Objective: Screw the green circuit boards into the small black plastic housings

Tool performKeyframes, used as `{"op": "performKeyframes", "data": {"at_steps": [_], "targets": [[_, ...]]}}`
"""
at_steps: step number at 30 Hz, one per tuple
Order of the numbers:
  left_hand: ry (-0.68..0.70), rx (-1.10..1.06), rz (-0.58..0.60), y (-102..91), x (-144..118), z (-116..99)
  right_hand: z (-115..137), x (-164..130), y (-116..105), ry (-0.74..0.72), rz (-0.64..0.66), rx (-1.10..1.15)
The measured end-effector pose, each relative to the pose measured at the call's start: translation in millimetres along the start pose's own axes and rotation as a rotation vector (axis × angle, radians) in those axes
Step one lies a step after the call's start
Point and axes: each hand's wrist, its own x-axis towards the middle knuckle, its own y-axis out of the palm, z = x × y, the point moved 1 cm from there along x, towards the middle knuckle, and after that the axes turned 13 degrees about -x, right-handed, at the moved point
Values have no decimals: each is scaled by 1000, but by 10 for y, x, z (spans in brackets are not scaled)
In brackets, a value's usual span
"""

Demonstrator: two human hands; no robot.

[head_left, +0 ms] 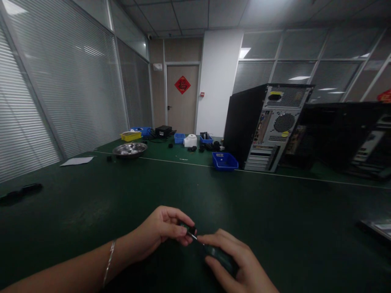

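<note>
My left hand [168,226] pinches a small dark piece [192,230] between thumb and fingers, just above the green table. The piece is too small and dim to name. My right hand [235,260] is wrapped round the dark handle of a screwdriver [218,256]. Its thin metal shaft points up and left, and the tip meets the dark piece or lies right beside it; which of these I cannot tell. Both hands are close together at the lower middle of the view.
Across the green table [146,187] stand a computer tower [271,126], a blue bin [225,161], a metal bowl [130,149] and a yellow tray [130,136]. Paper [77,161] and a dark object [23,193] lie left. More computer cases [345,138] stand right.
</note>
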Motion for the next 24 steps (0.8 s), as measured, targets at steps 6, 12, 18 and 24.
{"op": "performKeyframes", "data": {"at_steps": [6, 12, 18, 24], "targets": [[-34, -31, 58, -6, -26, -3, -8, 19, -12, -6, 3, 51], [12, -95, 25, 9, 15, -2, -15, -16, -9, 27, -55, 57], [66, 16, -31, -17, 30, -1, -56, -21, -17, 89, -147, 60], [30, -22, -19, 30, -7, -20, -25, 25, -27, 114, -114, 98]]}}
